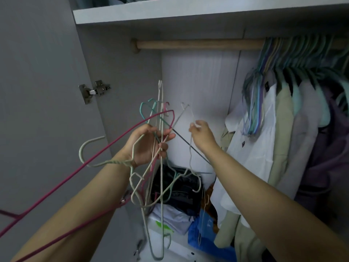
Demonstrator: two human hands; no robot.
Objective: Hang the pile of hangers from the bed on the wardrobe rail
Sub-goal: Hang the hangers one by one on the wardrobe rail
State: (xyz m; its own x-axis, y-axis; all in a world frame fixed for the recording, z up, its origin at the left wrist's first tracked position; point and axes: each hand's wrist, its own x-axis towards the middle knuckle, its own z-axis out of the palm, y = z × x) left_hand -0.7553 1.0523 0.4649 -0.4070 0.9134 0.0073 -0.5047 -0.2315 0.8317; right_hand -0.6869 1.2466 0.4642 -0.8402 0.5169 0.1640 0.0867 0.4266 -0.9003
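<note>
Left hand (145, 144) grips tangled hangers (156, 159) – right hand (201, 132) pinches one white hanger (190, 148) loose; next, hook it on the rail (198, 44)

Left hand (149, 143): closed around a tangled bundle of wire hangers (158, 167), white, teal and pink.
Right hand (203, 134): pinching one white hanger (190, 148) beside the bundle.
Wardrobe rail (198, 44): wooden, bare on the left; hung clothes (292, 110) crowd the right.
Hinge (94, 90): on the open door.

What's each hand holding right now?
Left hand: closed on tangled bundle of coloured wire hangers.
Right hand: pinching one thin white wire hanger.
</note>
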